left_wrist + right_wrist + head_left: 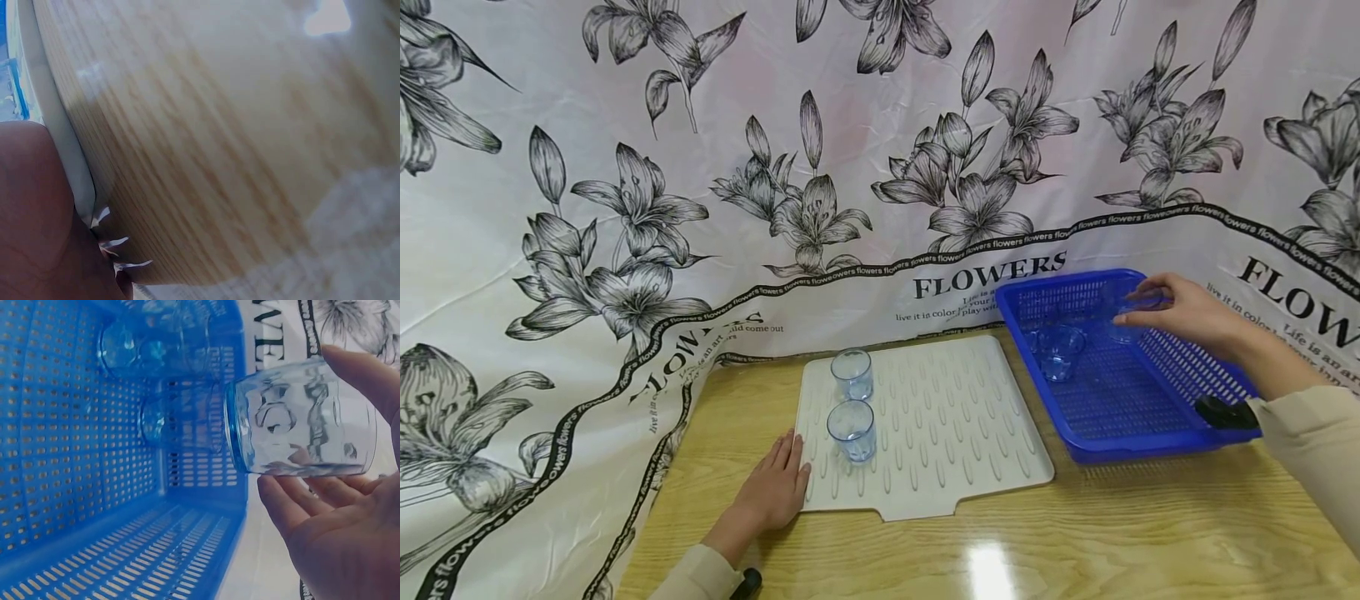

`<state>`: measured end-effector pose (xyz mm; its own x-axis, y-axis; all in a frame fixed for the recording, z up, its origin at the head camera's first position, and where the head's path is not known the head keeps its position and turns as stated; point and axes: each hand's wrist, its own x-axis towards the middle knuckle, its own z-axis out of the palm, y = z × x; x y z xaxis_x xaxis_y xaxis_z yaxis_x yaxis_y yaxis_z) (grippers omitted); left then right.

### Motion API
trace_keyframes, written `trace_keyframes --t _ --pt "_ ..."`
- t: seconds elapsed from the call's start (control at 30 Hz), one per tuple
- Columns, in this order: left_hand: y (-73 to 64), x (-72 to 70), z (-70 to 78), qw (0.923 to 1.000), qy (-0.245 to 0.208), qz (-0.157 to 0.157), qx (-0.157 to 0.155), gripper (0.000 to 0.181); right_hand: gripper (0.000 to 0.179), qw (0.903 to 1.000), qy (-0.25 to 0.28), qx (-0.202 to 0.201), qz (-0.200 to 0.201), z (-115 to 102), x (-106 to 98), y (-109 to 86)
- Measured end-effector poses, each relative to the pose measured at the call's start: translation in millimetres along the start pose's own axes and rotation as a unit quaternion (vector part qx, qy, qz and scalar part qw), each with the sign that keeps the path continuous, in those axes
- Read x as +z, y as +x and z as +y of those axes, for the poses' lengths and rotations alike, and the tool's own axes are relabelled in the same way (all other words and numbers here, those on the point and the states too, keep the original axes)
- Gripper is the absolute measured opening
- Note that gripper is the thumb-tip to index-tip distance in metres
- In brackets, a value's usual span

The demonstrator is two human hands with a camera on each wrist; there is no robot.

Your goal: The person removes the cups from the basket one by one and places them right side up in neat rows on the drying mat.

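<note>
Head view: on the wooden desk, a white ribbed tray at centre, with a blue basket just to the right and a flowered cloth hanging behind. Along the tray's left side, a far glass and a near glass, both upright, 1 behind the other; cannot tell whether touching. On the tray's left edge, the left hand, fingers laid out fairly straight and holding no glass, perhaps to steady the tray.

In the right wrist view, the right hand with thumb and fingers spread round a held glass, base apparently downward, above the basket's inside or near its rim. Beyond it, inside the basket, at least 2 more: a nearer basket glass and a farther basket glass; exact count hard to tell through the overlapping clear walls.

As a judgement, partway along: 2 glasses set out on the tray, 1 in hand, and at least 2 in the basket. If bound from basket to tray, then at least 3 left to place, counting the held one; cannot tell the direction of transfer for certain. Plenty of ribbed surface bare on the tray's right.
</note>
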<state>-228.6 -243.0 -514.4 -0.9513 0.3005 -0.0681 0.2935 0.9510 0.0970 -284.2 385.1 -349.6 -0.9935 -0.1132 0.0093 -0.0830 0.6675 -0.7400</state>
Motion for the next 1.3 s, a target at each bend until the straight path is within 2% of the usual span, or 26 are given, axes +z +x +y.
trace_keyframes --t 0.3,0.43,0.67,1.03,1.3 --pt "-0.6 -4.7 2.7 1.0 -0.004 -0.003 -0.005 0.064 0.096 0.9996 0.027 0.012 0.004 -7.5 0.4 -3.6" --pt "-1.0 -5.8 4.2 1.0 -0.005 -0.005 -0.005 0.064 0.101 0.9996 0.021 0.017 0.004 -8.3 0.9 -3.9" --pt "0.6 -2.7 2.6 1.0 -0.003 -0.002 -0.004 0.064 0.092 0.9997 0.002 0.011 0.02 -7.6 3.5 -6.1" --pt "2.5 -2.4 1.0 1.0 0.004 -0.007 -0.005 0.065 0.096 0.9996 0.012 0.012 0.025 -17.6 9.9 -15.3" --pt "1.2 0.2 0.1 1.0 -0.001 -0.001 -0.004 0.064 0.09 0.9997 0.014 -0.004 0.022 -25.2 18.4 -21.3"
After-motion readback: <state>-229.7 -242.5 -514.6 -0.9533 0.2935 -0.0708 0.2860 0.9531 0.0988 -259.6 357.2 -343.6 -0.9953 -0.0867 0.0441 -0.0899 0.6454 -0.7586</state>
